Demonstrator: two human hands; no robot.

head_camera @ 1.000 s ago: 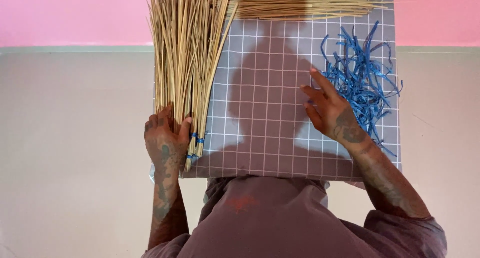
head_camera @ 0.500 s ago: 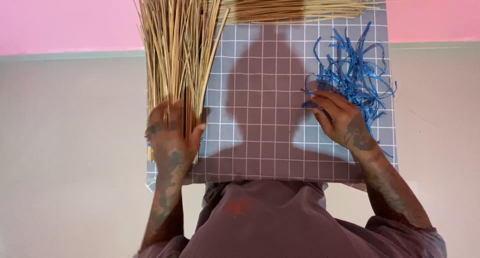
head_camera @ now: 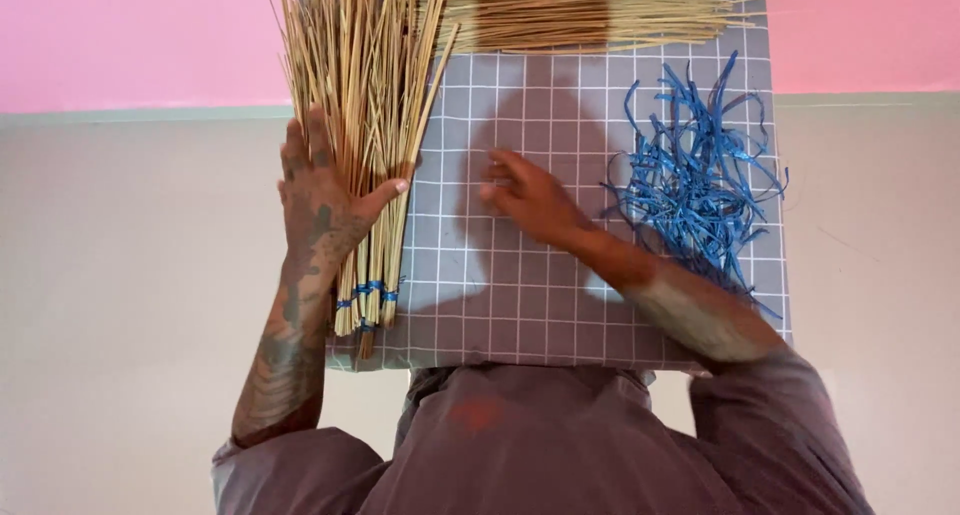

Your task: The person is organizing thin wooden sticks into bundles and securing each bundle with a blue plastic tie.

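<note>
Fingers point(head_camera: 300, 150) of the left hand point(head_camera: 320, 200) wrap loosely round a bundle of pale sticks point(head_camera: 365, 105), thumb pressed on its right side. Bundle lies on the grey checked desk point(head_camera: 560, 295); blue ties point(head_camera: 365, 293) already bind it below the palm, near the butt ends. Right hand point(head_camera: 530, 200) is to the right of the bundle, fingers half curled, flat on the desk, holding nothing visible. Blue strips point(head_camera: 695, 170) heaped further right, unused. More loose sticks point(head_camera: 600, 5) beyond both hands, untied.
</note>
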